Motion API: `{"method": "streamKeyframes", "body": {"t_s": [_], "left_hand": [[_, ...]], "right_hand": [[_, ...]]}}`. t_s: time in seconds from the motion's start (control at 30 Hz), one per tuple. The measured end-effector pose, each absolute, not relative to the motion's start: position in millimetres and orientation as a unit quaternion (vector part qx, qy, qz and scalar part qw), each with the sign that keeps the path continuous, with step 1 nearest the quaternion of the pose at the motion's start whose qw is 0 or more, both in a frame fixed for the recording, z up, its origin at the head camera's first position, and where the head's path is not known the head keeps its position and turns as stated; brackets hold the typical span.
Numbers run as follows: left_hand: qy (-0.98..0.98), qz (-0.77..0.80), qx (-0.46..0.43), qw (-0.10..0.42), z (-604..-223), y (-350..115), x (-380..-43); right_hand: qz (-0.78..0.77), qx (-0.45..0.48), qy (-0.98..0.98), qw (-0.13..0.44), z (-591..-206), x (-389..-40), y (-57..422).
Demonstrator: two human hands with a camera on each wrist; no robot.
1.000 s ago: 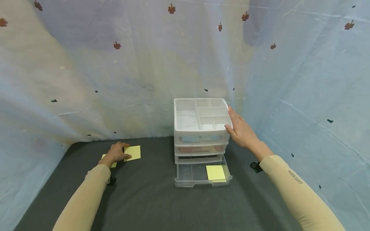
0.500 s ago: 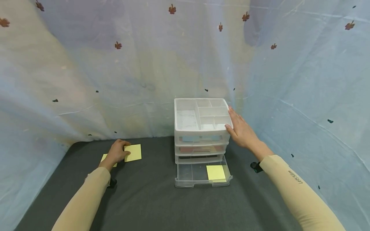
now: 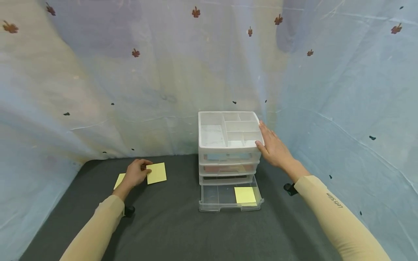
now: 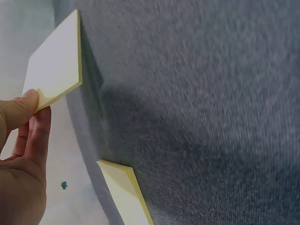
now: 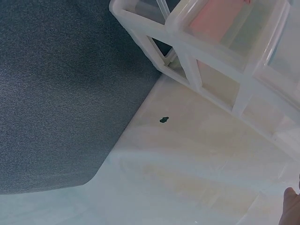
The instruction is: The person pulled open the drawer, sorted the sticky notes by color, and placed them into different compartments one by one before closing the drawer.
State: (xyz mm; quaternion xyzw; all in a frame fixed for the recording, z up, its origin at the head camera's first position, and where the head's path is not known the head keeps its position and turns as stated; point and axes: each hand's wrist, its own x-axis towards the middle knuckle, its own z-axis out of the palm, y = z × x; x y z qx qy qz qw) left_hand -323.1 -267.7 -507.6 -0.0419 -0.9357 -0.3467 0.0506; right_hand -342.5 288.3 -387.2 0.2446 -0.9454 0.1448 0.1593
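Note:
My left hand (image 3: 135, 173) pinches a yellow sticky note pad (image 3: 156, 173) by its near edge, thumb on top and fingers beneath. In the left wrist view this pad (image 4: 58, 61) is tilted above the dark cloth. A second sticky note pad (image 4: 123, 192) lies on the cloth below, partly behind my wrist in the head view. My right hand (image 3: 275, 149) rests with straight fingers against the right side of a white plastic drawer unit (image 3: 230, 148). Its bottom drawer (image 3: 209, 208) is pulled out, with another yellow sticky note pad (image 3: 245, 195) in its right part.
The drawer unit's top tray (image 3: 211, 136) is divided into compartments. Blue and reddish contents show through the upper drawers. A dark cloth (image 3: 183, 232) covers the table, and a pale patterned curtain (image 3: 169, 79) hangs along the back and sides.
My left hand has lifted the pad it pinches and shifted slightly right, uncovering more of the pad behind. My right hand has stayed on the drawer unit.

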Motion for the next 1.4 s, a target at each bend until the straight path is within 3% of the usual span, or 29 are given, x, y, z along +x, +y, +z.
{"method": "streamKeyframes", "body": {"t_s": [0.67, 1.4], "left_hand": [[-0.89, -0.443, -0.046, 0.097, -495.7, -243.6, -297.4], [-0.838, -0.535, -0.05, 0.092, -477.3, -197.7, -270.1]], "right_hand": [[0.148, 0.252, -0.941, 0.171, -389.4, -343.7, 289.5], [0.149, 0.252, -0.941, 0.168, -390.5, -344.9, 289.0]]}}
